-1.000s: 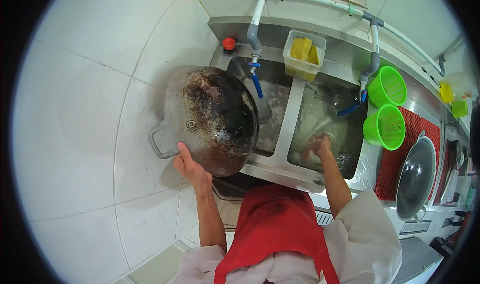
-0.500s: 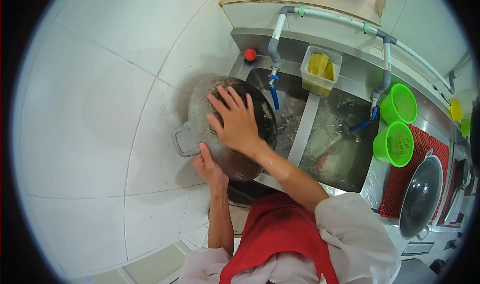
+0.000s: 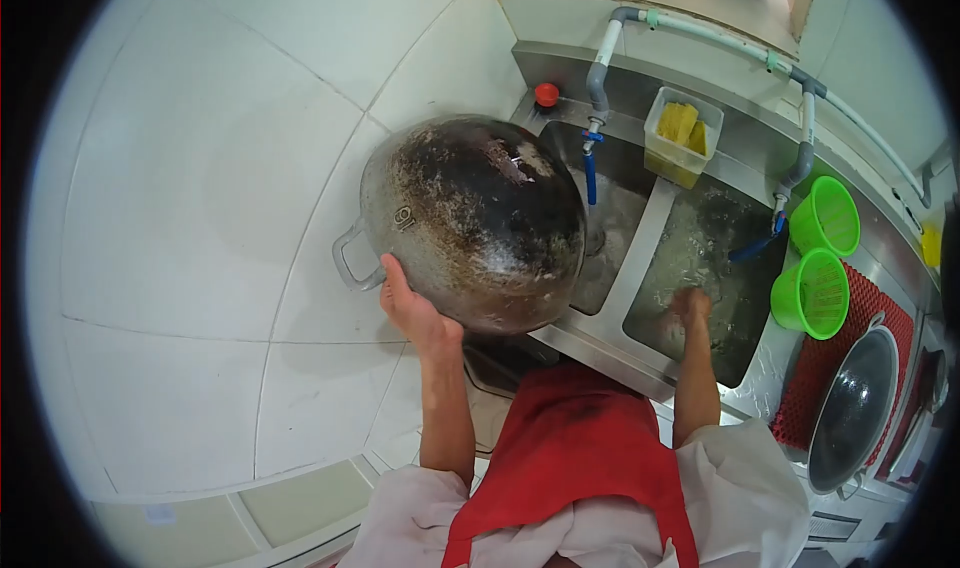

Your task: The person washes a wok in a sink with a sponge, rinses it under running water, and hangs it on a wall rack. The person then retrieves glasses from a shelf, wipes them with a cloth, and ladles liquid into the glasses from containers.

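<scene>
Here, the left hand was partly closed about the lower left edge of a large pan, its thumb laid along the outer wall and its other fingers largely hidden behind the metal. The thumb lay just beside the near end of the loop handle. The pan extended up and to the right of this hand, tilted, its blackened underside facing the camera and a raised number visible near the handle.

The right hand, well apart from the pan, was lowered into the water of the right basin; blur and water hid the fingers, so that its opening, and whether it held anything, could not be told.

The pan's right edge overlapped, in this view, the left basin, above which a blue-handled tap ended in a blue hose. Behind the divider stood a clear tub containing yellow sponges. Farther right were two green baskets, side by side, and a red mat, on which a second vessel leaned, its dark interior showing.
</scene>
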Available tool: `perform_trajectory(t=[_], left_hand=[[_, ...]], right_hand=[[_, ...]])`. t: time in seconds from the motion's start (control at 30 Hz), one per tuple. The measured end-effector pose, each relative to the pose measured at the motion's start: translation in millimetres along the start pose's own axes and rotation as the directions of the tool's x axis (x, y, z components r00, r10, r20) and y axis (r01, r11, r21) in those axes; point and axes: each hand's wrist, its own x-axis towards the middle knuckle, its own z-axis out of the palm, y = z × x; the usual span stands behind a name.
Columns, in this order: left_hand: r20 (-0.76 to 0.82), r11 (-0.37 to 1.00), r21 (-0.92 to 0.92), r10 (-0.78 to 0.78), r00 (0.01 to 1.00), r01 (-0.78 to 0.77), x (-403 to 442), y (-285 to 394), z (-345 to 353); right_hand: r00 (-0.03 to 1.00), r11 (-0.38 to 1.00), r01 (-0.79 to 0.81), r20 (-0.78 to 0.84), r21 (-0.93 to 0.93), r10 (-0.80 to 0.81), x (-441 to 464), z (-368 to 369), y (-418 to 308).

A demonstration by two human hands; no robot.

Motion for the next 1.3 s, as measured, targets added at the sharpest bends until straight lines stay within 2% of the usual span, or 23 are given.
perform_trajectory(t=[0.07, 0.17, 0.2, 0.27, 0.3, 0.33, 0.37, 0.43, 0.53, 0.63, 0.7, 0.73, 0.8, 0.83, 0.9, 0.97, 1.03, 1.1, 1.13, 1.17, 1.2, 1.23, 1.3], left_hand=[[-0.048, 1.000, -0.002, 0.030, 0.998, -0.030, -6, -8, 11], [-0.064, 0.998, -0.037, 0.046, 0.997, -0.049, -20, -22, 25], [-0.098, 0.997, -0.036, 0.059, 0.993, -0.063, -24, -30, 32], [-0.122, 0.997, -0.040, 0.067, 0.990, -0.072, -26, -42, 37], [-0.134, 0.998, 0.018, 0.057, 0.989, -0.055, -26, -49, 39], [-0.147, 0.996, 0.076, 0.049, 0.988, -0.038, -27, -53, 40], [-0.140, 0.997, 0.071, 0.044, 0.989, -0.034, -28, -53, 42], [-0.131, 0.998, 0.046, 0.050, 0.990, -0.044, -25, -51, 44], [-0.137, 0.996, -0.090, -0.033, 0.990, 0.020, -20, -41, 40], [-0.116, 0.997, -0.076, -0.035, 0.993, 0.026, -15, -19, 25], [-0.100, 0.989, -0.126, -0.094, 0.991, 0.081, -11, 3, 5], [-0.082, 0.976, -0.166, -0.159, 0.984, 0.144, -12, 14, -7], [-0.039, 0.970, -0.175, -0.181, 0.983, 0.171, -15, 38, -30], [0.000, 0.963, -0.176, -0.207, 0.978, 0.204, -17, 50, -41], [0.067, 0.967, -0.174, -0.175, 0.982, 0.184, -17, 71, -59], [0.211, 0.977, -0.145, -0.125, 0.969, 0.157, -13, 90, -73], [0.230, 0.978, -0.146, -0.110, 0.967, 0.147, 1, 93, -82], [0.280, 0.984, -0.150, -0.048, 0.959, 0.093, 10, 94, -83], [0.309, 0.985, -0.167, 0.005, 0.951, 0.049, 13, 93, -81], [0.331, 0.991, -0.132, 0.045, 0.942, -0.002, 13, 97, -77], [0.358, 0.993, -0.100, 0.091, 0.929, -0.058, 16, 103, -71], [0.440, 0.988, -0.129, 0.134, 0.888, -0.086, 29, 105, -70], [0.548, 0.976, -0.185, 0.197, 0.813, -0.112, 54, 114, -63]], right_hand=[[0.859, 0.823, -0.102, 0.466, 0.558, -0.210, -6, 19, 8], [0.877, 0.763, 0.195, 0.239, 0.616, -0.418, -218, 125, -69], [0.767, 0.724, 0.322, 0.279, 0.610, -0.577, -269, 152, -81], [0.476, 0.588, 0.752, 0.371, 0.299, -0.797, -357, 185, -108], [0.298, 0.409, 0.882, 0.395, 0.235, -0.869, -376, 205, -107], [0.111, 0.203, 0.964, 0.432, 0.173, -0.895, -385, 216, -109], [0.109, 0.197, 0.966, 0.426, 0.168, -0.898, -381, 215, -109], [-0.053, -0.078, 0.997, 0.690, -0.006, -0.722, -366, 216, -107], [-0.176, -0.145, 0.983, 0.790, 0.112, -0.587, -325, 188, -107], [-0.176, 0.018, 0.966, 0.714, 0.256, -0.678, -252, 174, -64], [0.244, 0.742, 0.527, 0.763, 0.414, -0.599, -218, 179, -34], [0.237, 0.738, 0.529, 0.762, 0.419, -0.602, -225, 181, -38], [0.431, 0.911, 0.263, 0.805, 0.319, -0.407, -241, 187, -47], [0.429, 0.908, 0.266, 0.804, 0.322, -0.411, -240, 197, -48], [0.584, 0.942, 0.284, 0.812, -0.178, -0.022, -229, 230, -61], [0.266, 0.695, 0.717, 0.941, -0.048, -0.210, -208, 265, -71], [0.458, 0.565, 0.778, 0.864, -0.275, -0.210, -242, 276, -116], [0.284, 0.386, 0.922, 0.649, 0.016, -0.706, -216, 296, -130], [0.065, 0.249, 0.947, 0.638, 0.203, -0.768, -195, 311, -131], [0.345, 0.561, 0.822, 0.874, -0.104, -0.343, -252, 273, -164], [0.065, 0.433, 0.871, 0.820, 0.231, -0.568, -228, 285, -170], [0.211, 0.472, 0.871, 0.765, 0.135, -0.609, -270, 265, -188], [0.142, 0.422, 0.875, 0.708, 0.237, -0.692, -306, 245, -222]])
